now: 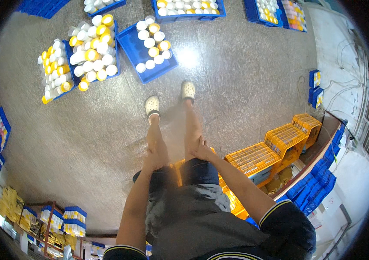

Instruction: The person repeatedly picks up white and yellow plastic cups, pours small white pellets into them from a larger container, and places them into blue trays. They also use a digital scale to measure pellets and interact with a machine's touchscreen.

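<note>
Right hand (202,151) on right leg (192,125), left hand (153,160) on left leg (154,130); can't tell if gripping, left one indistinct; top-centre blue crate (191,17) cropped.

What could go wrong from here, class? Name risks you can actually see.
White and yellow tubs heaped above a blue bin's rim could roll off. A shoe might catch the partly filled bin just ahead. With left hand and right hand on the legs, catching a falling tub could be slow.
</note>
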### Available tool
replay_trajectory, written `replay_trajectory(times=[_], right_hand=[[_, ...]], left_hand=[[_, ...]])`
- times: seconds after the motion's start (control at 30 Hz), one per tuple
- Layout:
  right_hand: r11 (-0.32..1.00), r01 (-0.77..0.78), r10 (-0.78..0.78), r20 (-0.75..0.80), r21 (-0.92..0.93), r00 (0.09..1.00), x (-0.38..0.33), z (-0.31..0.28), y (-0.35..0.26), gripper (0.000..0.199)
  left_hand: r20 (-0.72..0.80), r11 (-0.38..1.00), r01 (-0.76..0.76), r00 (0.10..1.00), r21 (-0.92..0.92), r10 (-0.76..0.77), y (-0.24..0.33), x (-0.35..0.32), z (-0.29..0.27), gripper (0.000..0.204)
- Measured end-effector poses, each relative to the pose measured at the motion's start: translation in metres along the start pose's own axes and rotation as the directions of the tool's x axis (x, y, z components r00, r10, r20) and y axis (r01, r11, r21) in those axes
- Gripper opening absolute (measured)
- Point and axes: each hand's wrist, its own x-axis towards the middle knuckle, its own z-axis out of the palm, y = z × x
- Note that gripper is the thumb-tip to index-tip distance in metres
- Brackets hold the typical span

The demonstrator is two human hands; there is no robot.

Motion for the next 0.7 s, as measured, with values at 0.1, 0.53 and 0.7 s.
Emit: replay_trajectory(times=[0.1,0.53,0.7], right_hand=[[0.962,0.043,-0.065,-0.07,-0.271,0.995,0.012,0.033,0.006,0.111],[0.899,0.256,-0.128,-0.345,0.356,0.93,-0.049,-0.008,0.117,0.06],[0.928,0.151,0.013,-0.436,0.341,0.9,-0.085,-0.046,0.233,0.042]], left_hand=[[0.052,0.973,0.119,0.992,-0.197,-0.111,0.008,-0.002,0.015,0.1],[-0.129,0.977,0.027,0.99,-0.21,-0.055,0.004,0.013,0.037,0.058],[-0.765,0.914,-0.047,0.565,-0.403,-0.308,-0.042,-0.002,-0.008,0.037]])
